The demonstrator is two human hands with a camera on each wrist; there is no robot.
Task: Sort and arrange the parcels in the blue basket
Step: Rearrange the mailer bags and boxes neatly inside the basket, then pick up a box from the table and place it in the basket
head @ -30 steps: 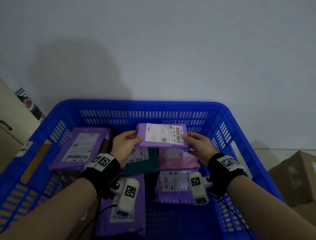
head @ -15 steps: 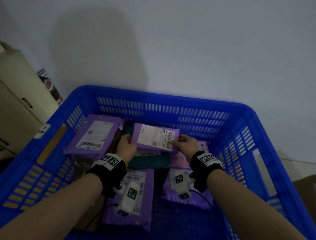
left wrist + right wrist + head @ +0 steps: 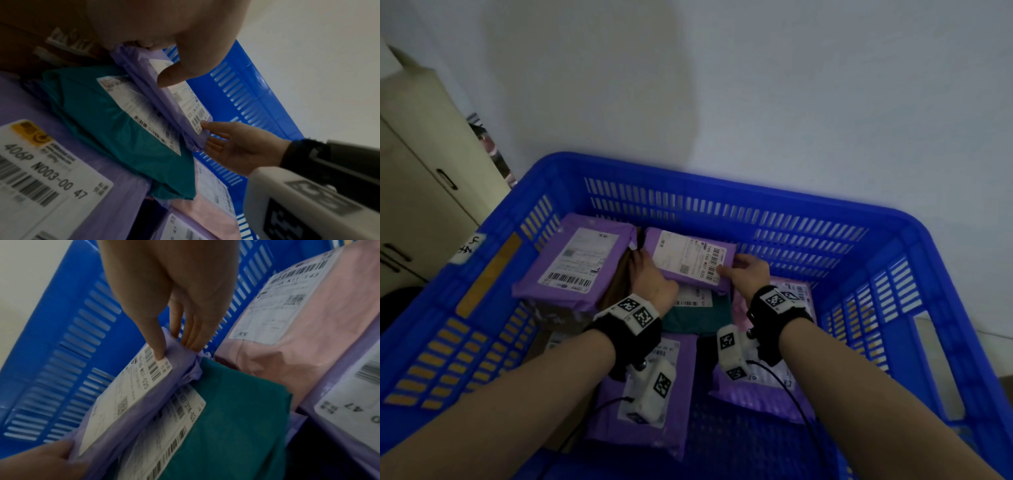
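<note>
Purple parcel pinched at both ends: left hand thumb on its label, right hand thumb on the barcode corner, fingers underneath mostly hidden. It sits over the teal parcel, near the blue basket back wall; contact between the two unclear.

the left hand fills the top of the view, its thumb pressed on the label of a small purple parcel it grips at one end. the right hand pinches the parcel's other end. the parcel lies over a teal parcel, which overlaps a larger purple parcel and a pink parcel. the blue basket wall stands behind.
</note>
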